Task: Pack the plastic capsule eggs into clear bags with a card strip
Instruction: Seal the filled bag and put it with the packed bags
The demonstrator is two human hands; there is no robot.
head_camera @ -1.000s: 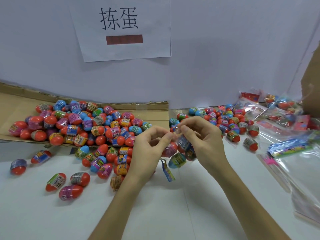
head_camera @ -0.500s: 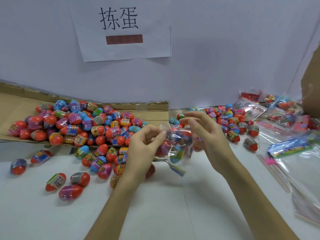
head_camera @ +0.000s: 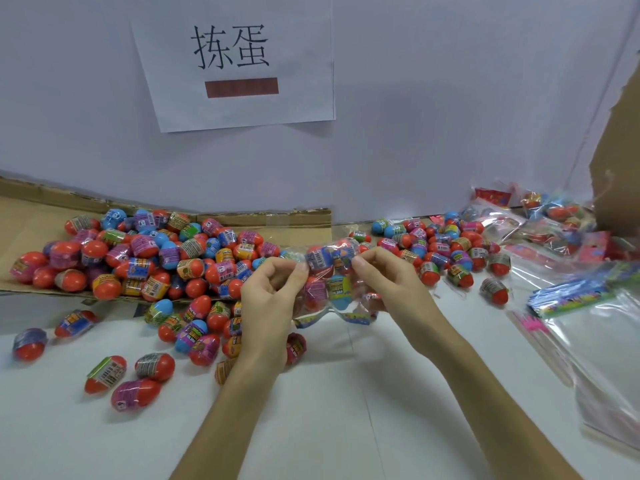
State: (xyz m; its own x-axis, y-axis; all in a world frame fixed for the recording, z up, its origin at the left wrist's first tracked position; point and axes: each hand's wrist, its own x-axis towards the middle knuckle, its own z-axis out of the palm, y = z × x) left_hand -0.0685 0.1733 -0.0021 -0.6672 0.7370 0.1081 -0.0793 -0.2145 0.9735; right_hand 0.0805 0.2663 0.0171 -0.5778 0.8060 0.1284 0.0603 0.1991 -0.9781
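Note:
Between my hands hangs a clear bag point(head_camera: 330, 278) holding several capsule eggs, red, blue and purple, with a printed card strip point(head_camera: 353, 317) along its lower edge. My left hand point(head_camera: 272, 299) pinches the bag's top edge on the left. My right hand point(head_camera: 388, 282) pinches the same edge on the right. The bag is lifted just above the white table point(head_camera: 311, 410). A big heap of loose capsule eggs point(head_camera: 156, 258) lies on the left, a smaller heap point(head_camera: 446, 251) on the right.
A flattened cardboard sheet point(head_camera: 27, 216) lies under the left heap. Empty clear bags with card strips point(head_camera: 588, 327) are stacked at the right. Filled bags point(head_camera: 540, 216) lie at the back right beside a cardboard box wall point(head_camera: 620, 168). A paper sign point(head_camera: 235, 60) hangs on the wall.
The bag of eggs has been lifted and turned between my hands, and my fingers now pinch its top edge farther apart. The card strip swung from hanging left to the bag's lower edge.

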